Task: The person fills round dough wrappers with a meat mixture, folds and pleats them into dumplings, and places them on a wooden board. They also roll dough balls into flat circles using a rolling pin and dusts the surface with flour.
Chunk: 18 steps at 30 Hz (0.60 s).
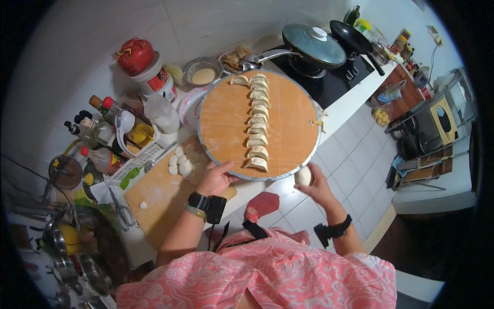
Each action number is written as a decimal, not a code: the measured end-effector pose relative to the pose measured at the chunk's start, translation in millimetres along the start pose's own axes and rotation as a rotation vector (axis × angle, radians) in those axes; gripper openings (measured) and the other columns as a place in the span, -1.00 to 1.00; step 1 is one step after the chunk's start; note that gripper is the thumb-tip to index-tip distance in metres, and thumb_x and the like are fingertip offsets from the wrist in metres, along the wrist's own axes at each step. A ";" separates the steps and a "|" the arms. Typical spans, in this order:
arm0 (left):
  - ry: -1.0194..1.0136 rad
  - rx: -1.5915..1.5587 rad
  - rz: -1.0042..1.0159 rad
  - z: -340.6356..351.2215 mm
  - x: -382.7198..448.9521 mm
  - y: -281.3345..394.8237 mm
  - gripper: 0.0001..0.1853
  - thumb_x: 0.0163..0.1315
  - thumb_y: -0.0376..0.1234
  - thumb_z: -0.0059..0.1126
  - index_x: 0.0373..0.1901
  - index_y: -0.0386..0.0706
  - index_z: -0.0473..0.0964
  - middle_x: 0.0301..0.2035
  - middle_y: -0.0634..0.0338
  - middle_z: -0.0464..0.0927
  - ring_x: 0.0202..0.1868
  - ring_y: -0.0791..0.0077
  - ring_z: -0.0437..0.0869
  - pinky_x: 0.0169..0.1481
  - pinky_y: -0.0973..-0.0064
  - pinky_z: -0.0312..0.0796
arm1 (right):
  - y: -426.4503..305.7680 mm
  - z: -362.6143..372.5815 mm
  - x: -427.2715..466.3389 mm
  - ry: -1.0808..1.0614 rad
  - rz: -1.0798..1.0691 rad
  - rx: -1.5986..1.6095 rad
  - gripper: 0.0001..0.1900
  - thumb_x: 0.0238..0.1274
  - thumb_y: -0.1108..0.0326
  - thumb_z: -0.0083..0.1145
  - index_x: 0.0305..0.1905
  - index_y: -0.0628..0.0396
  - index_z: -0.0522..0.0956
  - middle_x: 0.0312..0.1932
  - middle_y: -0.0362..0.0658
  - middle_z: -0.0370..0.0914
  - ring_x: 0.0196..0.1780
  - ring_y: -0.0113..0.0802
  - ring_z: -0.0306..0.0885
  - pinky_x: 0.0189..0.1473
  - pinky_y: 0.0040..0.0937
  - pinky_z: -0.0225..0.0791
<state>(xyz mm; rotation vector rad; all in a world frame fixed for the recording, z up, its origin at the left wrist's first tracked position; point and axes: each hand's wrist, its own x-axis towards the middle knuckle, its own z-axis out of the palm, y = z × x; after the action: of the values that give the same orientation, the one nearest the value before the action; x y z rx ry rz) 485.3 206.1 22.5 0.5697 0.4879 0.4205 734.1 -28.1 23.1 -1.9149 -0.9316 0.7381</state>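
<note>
A round wooden board (224, 119) with a grey rim is in front of me, above the counter. On it a row of several folded dumplings (257, 119) runs from the far side to the near edge. One more dumpling (240, 80) lies left of the row's far end. My left hand (214, 178) grips the board's near left edge, thumb on top. At the near right edge, my right hand (317, 184) holds a pale rounded lump of dough (304, 176); whether it also touches the board cannot be told.
Left of the board, small dough pieces (185, 167) lie on a rectangular wooden cutting board (154, 216). Scissors (122, 212) and a white basket of bottles (135, 162) stand beyond. A lidded pan (314, 44) and a frying pan (349, 36) sit on the black cooktop (328, 87).
</note>
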 end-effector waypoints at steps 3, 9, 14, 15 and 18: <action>-0.022 -0.037 0.060 0.1 -20.5 12.5 -0.50 0.33 -0.43 0.08 0.31 -0.12 0.28 0.15 0.11 0.49 0.13 0.23 0.59 0.12 0.17 0.54 | -12.7 -3.2 31.5 0.070 -0.411 -0.255 -0.16 -0.16 0.53 0.49 0.33 0.19 0.30 0.18 -0.10 0.41 0.25 -0.21 0.42 0.29 -0.29 0.32; 0.065 -0.019 0.161 -5.2 -39.2 32.6 -0.56 0.35 -0.42 0.06 0.27 -0.14 0.32 0.08 0.13 0.55 0.03 0.26 0.64 -0.02 0.25 0.59 | -41.8 19.2 128.4 -0.008 -0.368 0.165 -0.48 0.07 0.21 0.36 0.15 0.12 0.54 0.14 0.05 0.54 0.17 -0.02 0.49 0.18 -0.23 0.37; 0.037 -0.033 0.140 -5.7 -38.8 38.5 -0.56 0.35 -0.43 0.07 0.26 -0.12 0.33 0.08 0.12 0.56 0.06 0.23 0.63 0.11 0.20 0.54 | -44.0 31.5 147.6 -0.038 -0.380 0.115 -0.57 0.16 0.19 0.28 0.10 0.12 0.57 0.06 0.03 0.61 0.09 -0.03 0.55 0.12 -0.24 0.41; 0.063 -0.043 0.136 -5.6 -36.6 37.1 -0.56 0.35 -0.44 0.07 0.27 -0.13 0.33 0.08 0.12 0.56 0.07 0.23 0.63 0.13 0.19 0.53 | -41.5 29.5 140.7 -0.010 -0.393 0.042 -0.58 0.15 0.19 0.28 0.08 0.12 0.57 0.05 0.03 0.61 0.09 -0.02 0.55 0.12 -0.24 0.41; 0.012 -0.049 0.081 -4.3 -23.9 29.4 -0.53 0.34 -0.43 0.09 0.28 -0.15 0.32 0.12 0.11 0.53 0.11 0.25 0.60 0.15 0.20 0.52 | -29.0 13.1 117.3 0.114 -0.591 -0.285 -0.62 0.10 0.33 0.28 0.06 0.12 0.57 0.09 0.06 0.56 0.13 0.06 0.50 0.14 -0.18 0.39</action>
<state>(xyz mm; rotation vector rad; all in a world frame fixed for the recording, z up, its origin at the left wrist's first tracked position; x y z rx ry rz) 456.7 218.3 44.6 0.5408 0.4659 0.5119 778.8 84.9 27.0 -1.7505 -1.4959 0.1508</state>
